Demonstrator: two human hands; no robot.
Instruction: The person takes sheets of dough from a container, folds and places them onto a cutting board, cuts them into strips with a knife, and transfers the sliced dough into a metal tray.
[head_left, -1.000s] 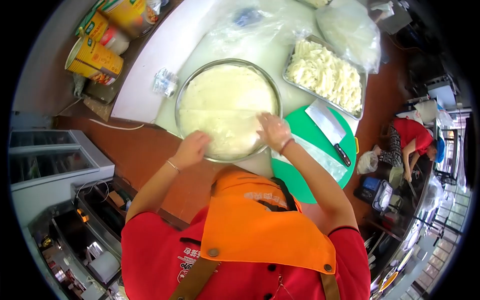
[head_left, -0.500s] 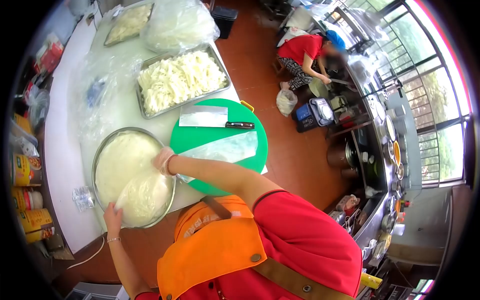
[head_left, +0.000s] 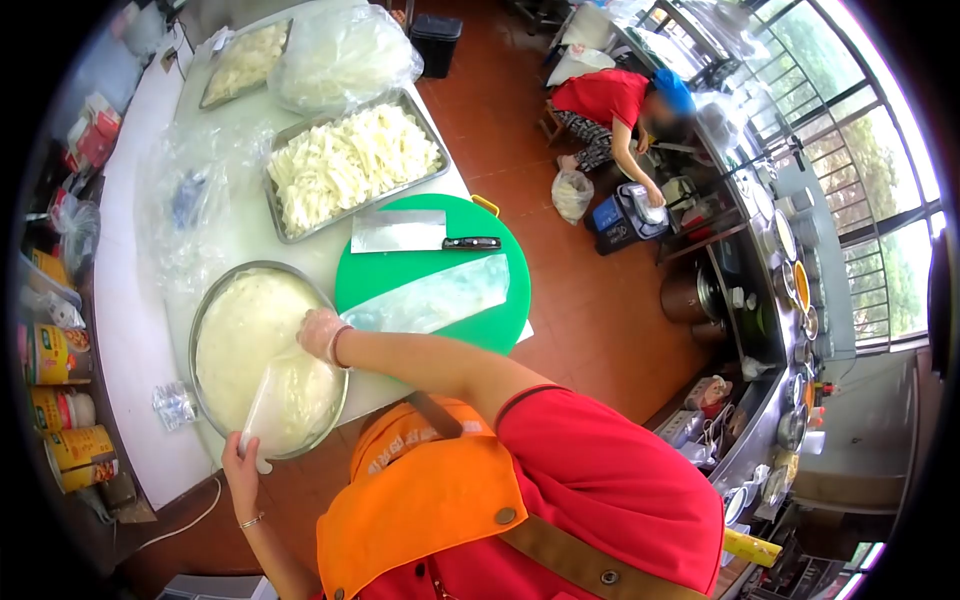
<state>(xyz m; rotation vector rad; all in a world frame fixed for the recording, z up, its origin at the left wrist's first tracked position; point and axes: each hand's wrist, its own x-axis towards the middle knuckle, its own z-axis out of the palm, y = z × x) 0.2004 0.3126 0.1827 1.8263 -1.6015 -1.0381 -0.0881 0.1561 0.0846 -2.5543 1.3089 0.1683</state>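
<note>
A round metal pan (head_left: 240, 325) holds a pale, smooth mass that fills it nearly to the rim. My left hand (head_left: 240, 468) pinches the edge of a whitish translucent sheet (head_left: 262, 405) at the pan's near-left rim. The sheet rises in a narrow fold over the pale mass. My right hand (head_left: 321, 336), in a clear glove, has its fingers bent down at the pan's right side; what its fingertips hold is hidden. Just right of the pan, a green round board (head_left: 400, 290) carries a cleaver (head_left: 400, 231) and a clear plastic bag (head_left: 440, 295).
A metal tray (head_left: 285, 135) of pale strips stands beyond the board, near a large plastic bag (head_left: 345, 55) and another tray (head_left: 235, 75). Crumpled clear film (head_left: 210, 190) lies on the table. A co-worker (head_left: 605, 100) in red bends by the right counter.
The view has swung right since the first frame. My left hand has taken the sheet's edge and lifted it into a fold. The co-worker's arm has reached down to a container.
</note>
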